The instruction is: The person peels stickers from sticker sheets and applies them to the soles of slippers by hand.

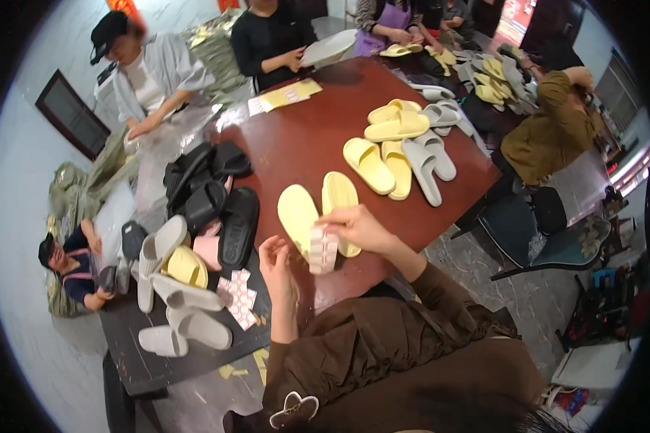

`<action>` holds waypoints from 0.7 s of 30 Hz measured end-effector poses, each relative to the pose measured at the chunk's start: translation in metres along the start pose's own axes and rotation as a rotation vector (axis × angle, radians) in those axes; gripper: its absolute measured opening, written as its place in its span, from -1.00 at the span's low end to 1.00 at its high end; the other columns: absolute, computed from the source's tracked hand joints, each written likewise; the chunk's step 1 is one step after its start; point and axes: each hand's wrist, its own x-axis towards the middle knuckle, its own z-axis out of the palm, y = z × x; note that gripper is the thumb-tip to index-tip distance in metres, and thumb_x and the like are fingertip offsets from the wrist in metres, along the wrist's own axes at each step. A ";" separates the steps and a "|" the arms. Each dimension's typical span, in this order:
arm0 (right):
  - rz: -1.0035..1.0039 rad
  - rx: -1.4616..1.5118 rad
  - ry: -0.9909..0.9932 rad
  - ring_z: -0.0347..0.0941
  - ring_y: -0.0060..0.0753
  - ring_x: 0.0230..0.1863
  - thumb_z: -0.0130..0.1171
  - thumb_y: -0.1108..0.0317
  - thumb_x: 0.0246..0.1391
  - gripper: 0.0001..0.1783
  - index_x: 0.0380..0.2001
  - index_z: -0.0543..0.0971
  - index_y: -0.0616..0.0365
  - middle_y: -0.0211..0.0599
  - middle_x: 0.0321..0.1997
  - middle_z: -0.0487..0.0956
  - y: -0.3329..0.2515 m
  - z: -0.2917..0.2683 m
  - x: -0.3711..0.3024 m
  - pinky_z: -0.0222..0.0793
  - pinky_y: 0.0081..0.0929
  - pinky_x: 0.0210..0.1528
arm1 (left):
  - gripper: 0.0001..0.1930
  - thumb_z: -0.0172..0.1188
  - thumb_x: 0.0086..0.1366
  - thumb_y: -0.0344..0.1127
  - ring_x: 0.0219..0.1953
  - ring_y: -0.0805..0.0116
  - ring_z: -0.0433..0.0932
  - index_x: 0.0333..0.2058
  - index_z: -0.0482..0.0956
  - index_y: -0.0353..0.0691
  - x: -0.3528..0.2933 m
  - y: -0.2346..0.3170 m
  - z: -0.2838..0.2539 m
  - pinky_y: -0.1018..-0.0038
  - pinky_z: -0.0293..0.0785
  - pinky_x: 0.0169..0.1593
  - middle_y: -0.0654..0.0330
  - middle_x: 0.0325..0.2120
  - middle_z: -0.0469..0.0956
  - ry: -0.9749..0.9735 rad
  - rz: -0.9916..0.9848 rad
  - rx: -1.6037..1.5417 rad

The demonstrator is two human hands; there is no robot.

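Two pale yellow slippers lie side by side before me on the reddish-brown table [296, 144]: the left slipper [295, 216] and the right slipper [339, 193]. My right hand [357, 227] pinches a pink-and-white patterned card [323, 249] by its upper edge. The card hangs over the near part of the slippers and hides some of them; its lower end is slightly blurred. My left hand [276, 263] is raised just left of the left slipper, fingers loosely bent and apart, with nothing seen in it.
Yellow and grey slippers [427, 159] lie at the right of the table. Black slippers [206, 202] and grey slippers [198, 328] crowd the left side, beside more patterned cards [238, 299]. Several people work around the tables. A dark green chair [534, 231] stands at right.
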 end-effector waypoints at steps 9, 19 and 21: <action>0.091 0.210 0.041 0.61 -0.42 -0.30 0.25 0.48 0.11 -0.72 -0.09 0.58 0.25 -0.17 -0.35 0.67 0.005 0.024 -0.013 0.50 -0.46 -0.20 | -0.95 0.19 0.36 -0.46 -0.36 0.63 0.50 -0.27 0.58 -0.31 -0.001 0.014 0.029 0.67 0.38 -0.26 0.32 -0.39 0.59 -0.402 -0.129 -0.023; 0.163 0.247 -0.019 0.52 -0.52 -0.25 0.16 0.50 0.18 -0.74 -0.06 0.61 0.23 -0.32 -0.28 0.61 0.010 0.017 -0.034 0.44 -0.54 -0.13 | -0.98 0.23 0.29 -0.51 -0.34 0.66 0.46 -0.31 0.57 -0.30 -0.005 -0.008 0.005 0.68 0.35 -0.21 0.37 -0.41 0.55 -0.554 -0.234 0.111; -0.009 0.035 -0.014 0.56 -0.31 -0.30 0.15 0.48 0.18 -0.74 -0.06 0.60 0.20 -0.20 -0.31 0.62 0.015 0.019 -0.034 0.46 -0.45 -0.16 | -0.98 0.22 0.29 -0.52 -0.35 0.67 0.45 -0.31 0.56 -0.29 -0.005 -0.007 0.001 0.68 0.34 -0.21 0.39 -0.41 0.55 -0.589 -0.241 0.227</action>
